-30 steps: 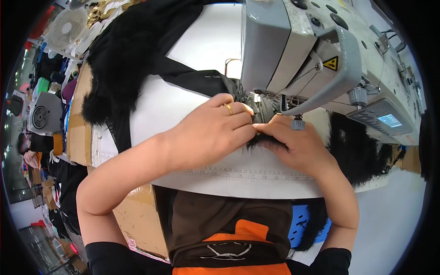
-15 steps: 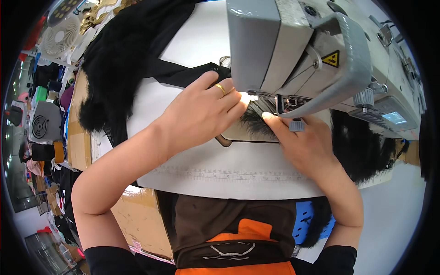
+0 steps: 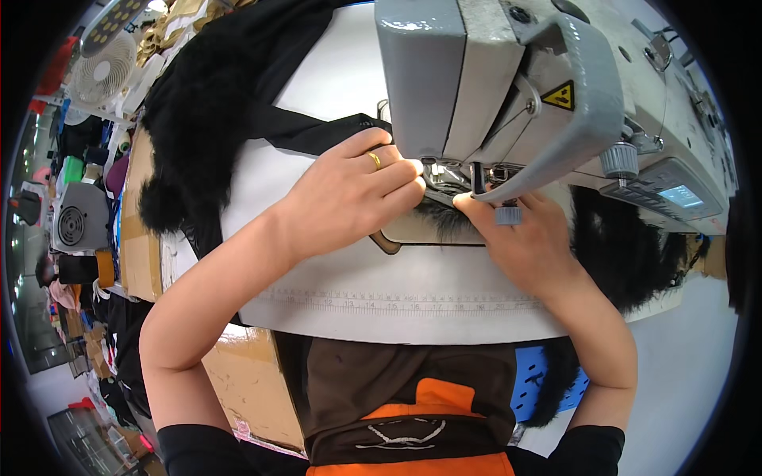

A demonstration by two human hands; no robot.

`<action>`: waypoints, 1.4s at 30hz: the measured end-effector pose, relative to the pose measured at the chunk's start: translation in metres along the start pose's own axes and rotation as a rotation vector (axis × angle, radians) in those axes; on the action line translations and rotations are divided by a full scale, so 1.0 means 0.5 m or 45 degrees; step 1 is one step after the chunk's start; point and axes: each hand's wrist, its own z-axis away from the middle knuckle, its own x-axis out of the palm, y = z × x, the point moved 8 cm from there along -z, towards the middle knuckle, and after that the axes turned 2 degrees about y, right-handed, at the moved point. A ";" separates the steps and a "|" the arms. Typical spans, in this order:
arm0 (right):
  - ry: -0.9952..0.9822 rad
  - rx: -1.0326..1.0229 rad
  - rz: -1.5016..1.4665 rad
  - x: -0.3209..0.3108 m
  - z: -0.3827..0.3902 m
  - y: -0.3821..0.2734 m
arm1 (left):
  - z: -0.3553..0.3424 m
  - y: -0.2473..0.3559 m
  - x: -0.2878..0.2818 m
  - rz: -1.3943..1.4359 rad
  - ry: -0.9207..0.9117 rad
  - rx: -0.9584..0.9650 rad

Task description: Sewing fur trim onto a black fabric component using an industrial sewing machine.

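Under the head of a grey and white sewing machine [image 3: 492, 79], both my hands work on a black furry piece [image 3: 446, 224]. My left hand [image 3: 353, 194], with a gold ring, is closed on the black material, its fingertips beside the metal presser foot [image 3: 448, 176]. From that hand a smooth black cloth strip [image 3: 305, 133] runs left to a large black furry bundle [image 3: 198, 119]. My right hand [image 3: 528, 242] pinches the piece's right side, thumb near the foot; its other fingers are partly hidden behind the machine's guard and a grey knob [image 3: 508, 215].
The white table [image 3: 317, 305] has a printed ruler along its front. More black fur [image 3: 623, 246] lies right of my right hand. A cardboard box [image 3: 250, 377] stands below the table's left side. A white fan [image 3: 103, 71] is at the far left.
My left fingertips have shifted slightly, and the glare by the needle has gone, so the metal foot shows. Less of the furry piece is visible between my hands. The view has shifted a little.
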 end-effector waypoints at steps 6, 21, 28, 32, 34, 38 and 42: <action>-0.006 -0.007 -0.076 -0.001 -0.012 0.001 | 0.008 0.001 0.013 -0.051 -0.083 0.126; 0.188 -0.153 -0.109 -0.030 -0.020 0.021 | 0.020 0.015 0.009 -0.094 -0.044 0.023; 0.050 0.008 -0.123 -0.018 -0.028 0.032 | 0.024 0.029 0.003 -0.128 0.065 0.031; 0.007 0.145 -0.207 -0.016 -0.037 0.042 | 0.028 0.029 0.006 -0.154 0.038 0.019; -0.018 0.131 -0.178 -0.014 -0.035 0.044 | 0.027 0.030 0.001 -0.162 0.037 0.011; -0.098 0.234 -0.150 0.016 -0.016 0.073 | 0.032 0.031 0.016 -0.169 -0.037 0.001; -0.226 0.340 0.013 0.064 0.019 0.111 | 0.026 0.029 0.029 -0.213 -0.118 -0.011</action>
